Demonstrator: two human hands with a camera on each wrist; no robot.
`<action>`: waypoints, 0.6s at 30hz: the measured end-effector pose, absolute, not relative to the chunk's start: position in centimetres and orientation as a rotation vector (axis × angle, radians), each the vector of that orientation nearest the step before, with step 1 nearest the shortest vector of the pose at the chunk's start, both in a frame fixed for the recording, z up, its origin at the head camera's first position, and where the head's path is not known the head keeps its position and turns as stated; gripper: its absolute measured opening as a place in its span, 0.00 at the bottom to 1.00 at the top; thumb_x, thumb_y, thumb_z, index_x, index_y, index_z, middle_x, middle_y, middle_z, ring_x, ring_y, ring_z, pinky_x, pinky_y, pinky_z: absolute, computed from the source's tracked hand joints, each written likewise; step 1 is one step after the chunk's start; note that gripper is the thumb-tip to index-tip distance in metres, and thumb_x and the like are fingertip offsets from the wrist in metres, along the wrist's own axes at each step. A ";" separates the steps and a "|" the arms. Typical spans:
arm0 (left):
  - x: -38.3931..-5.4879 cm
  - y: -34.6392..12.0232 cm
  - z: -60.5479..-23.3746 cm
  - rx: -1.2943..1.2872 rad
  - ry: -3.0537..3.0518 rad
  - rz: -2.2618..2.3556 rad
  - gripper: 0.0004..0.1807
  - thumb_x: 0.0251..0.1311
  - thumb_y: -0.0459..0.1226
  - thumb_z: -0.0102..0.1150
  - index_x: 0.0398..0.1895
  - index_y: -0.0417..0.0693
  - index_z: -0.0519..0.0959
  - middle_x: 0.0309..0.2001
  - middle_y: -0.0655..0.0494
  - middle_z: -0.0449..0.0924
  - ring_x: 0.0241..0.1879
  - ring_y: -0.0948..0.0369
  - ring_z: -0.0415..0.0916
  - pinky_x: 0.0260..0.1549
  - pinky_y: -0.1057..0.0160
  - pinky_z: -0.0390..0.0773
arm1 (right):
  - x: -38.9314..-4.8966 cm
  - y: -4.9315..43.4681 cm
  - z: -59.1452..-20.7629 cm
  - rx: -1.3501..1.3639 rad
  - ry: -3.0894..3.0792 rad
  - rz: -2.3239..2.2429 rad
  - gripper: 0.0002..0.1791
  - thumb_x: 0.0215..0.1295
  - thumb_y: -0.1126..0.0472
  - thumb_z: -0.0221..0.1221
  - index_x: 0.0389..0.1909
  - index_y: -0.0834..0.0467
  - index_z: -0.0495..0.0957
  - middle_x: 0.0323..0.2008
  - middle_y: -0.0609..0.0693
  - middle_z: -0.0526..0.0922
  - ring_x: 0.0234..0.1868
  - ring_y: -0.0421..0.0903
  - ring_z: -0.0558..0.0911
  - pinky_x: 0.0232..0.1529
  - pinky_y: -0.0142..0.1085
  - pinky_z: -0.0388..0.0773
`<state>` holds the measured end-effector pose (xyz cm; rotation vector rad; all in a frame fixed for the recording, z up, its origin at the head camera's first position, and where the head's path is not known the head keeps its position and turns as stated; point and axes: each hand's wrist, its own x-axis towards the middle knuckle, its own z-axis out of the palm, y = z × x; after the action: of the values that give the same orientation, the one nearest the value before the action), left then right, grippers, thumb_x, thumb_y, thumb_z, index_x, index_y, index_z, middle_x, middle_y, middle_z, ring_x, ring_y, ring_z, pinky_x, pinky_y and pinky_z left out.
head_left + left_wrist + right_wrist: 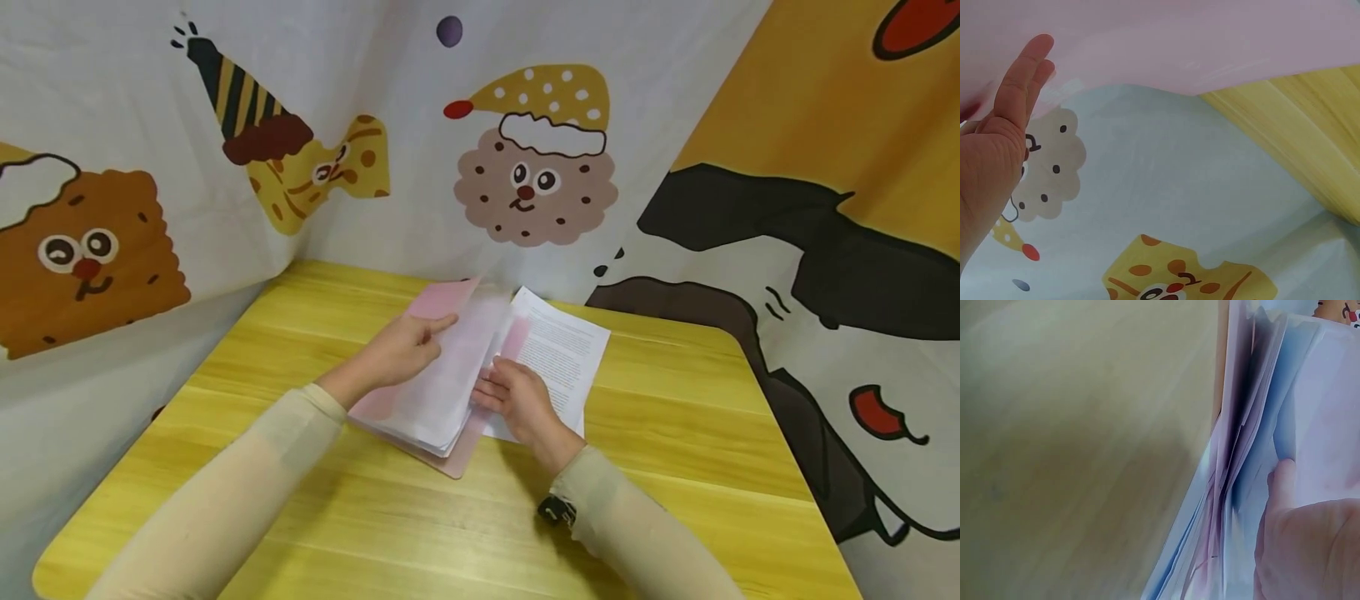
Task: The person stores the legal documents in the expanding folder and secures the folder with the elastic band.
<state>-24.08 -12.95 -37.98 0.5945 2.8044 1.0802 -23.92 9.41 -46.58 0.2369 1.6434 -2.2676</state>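
Observation:
A pink document folder [465, 454] with clear sleeves [450, 383] lies on the table, its pink cover [1147, 44] and several sleeves raised and leaning left. My left hand [401, 350] rests against the raised cover, index finger stretched out; straight fingers also show against the cover in the left wrist view. My right hand [525, 404] reaches in at the folder's right side, its fingers touching the sleeves. In the right wrist view a fingertip [1285, 472] presses on a sleeve. Printed sheets [566, 354] lie under the folder's right part.
The yellow wood-grain table [360, 517] has rounded corners. Behind it hangs a white cloth [405, 225] with cartoon prints, close to the table's far edge. A black band [557, 510] sits at the right sleeve cuff.

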 end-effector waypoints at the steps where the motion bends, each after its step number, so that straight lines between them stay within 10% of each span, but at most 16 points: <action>1: -24.1 -12.9 -38.0 0.595 2.804 1.082 0.29 0.66 0.37 0.48 0.72 0.54 0.67 0.16 0.60 0.61 0.14 0.64 0.57 0.16 0.66 0.64 | -23.9 9.5 -46.6 0.237 1.646 -2.266 0.32 0.72 0.54 0.53 0.70 0.66 0.57 0.60 0.68 0.75 0.48 0.53 0.86 0.53 0.47 0.82; 18: -24.0 -12.9 -38.3 0.622 2.795 1.115 0.29 0.65 0.36 0.48 0.71 0.53 0.68 0.14 0.63 0.55 0.13 0.65 0.52 0.14 0.69 0.58 | -23.0 14.3 -46.4 0.271 1.671 -2.297 0.35 0.74 0.58 0.50 0.74 0.67 0.49 0.66 0.71 0.69 0.60 0.65 0.77 0.56 0.50 0.79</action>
<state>-24.00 -12.92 -38.34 0.6222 2.7950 1.1145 -22.95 14.28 -46.39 0.2708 1.6712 -2.2971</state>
